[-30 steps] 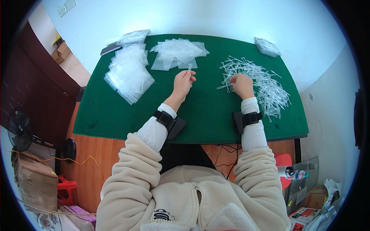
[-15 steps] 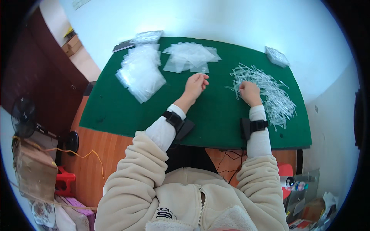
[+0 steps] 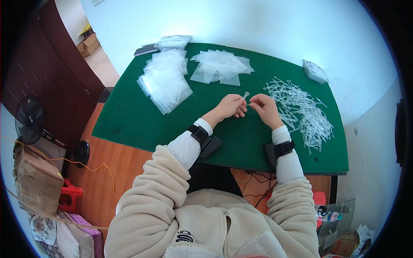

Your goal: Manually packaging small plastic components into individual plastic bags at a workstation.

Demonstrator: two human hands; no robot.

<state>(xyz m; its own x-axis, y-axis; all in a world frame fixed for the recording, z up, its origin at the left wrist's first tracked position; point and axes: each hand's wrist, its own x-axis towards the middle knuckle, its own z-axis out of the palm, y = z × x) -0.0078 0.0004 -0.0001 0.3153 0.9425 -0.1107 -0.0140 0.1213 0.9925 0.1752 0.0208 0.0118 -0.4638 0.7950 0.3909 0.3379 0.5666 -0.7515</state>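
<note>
My left hand is closed around a small bunch of clear plastic sticks, whose pale ends poke out above the fingers. Close beside it, my right hand pinches a thin clear stick between thumb and fingers, its tip pointing toward the bunch. To the right of my right hand spreads a loose pile of clear plastic sticks with small looped ends. Flat clear plastic bags lie overlapping at the left, and a second heap of clear bags lies beyond my left hand.
All this lies on a green-topped table. At its back edge are a clear packet, a dark flat object and another clear packet at the right. A black fan and a cardboard box stand left of the table.
My right hand has moved left from the stick pile to my left hand. The left hand has come slightly right and nearer, still holding the bunch. The view has shifted a little.
</note>
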